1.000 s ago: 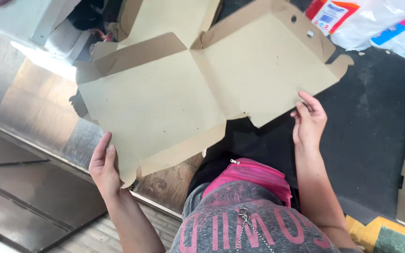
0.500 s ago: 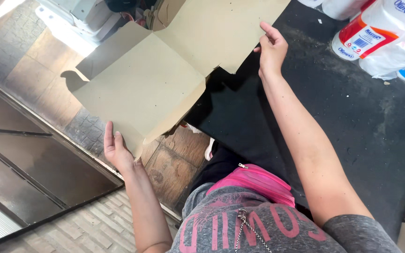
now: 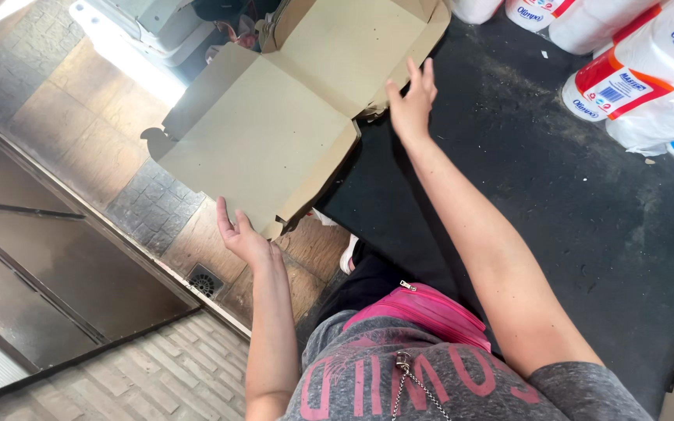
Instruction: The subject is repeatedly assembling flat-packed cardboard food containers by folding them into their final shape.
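Cardboard box blank (image 3: 274, 132): flat, unfolded, tan; spans centre to twelve o'clock above a black mat (image 3: 555, 203). Likely light, fairly stiff, prone to flop; best gripped at opposite edges. Left hand (image 3: 242, 234), seven o'clock, open-palmed under the near corner. Right hand (image 3: 413, 105), one o'clock, fingers spread at the far edge. Top flaps cut off; contact unclear.

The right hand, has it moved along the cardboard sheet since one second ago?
Yes. The right hand has gone from the sheet's near edge to farther up the flat cardboard, toward its fold line.
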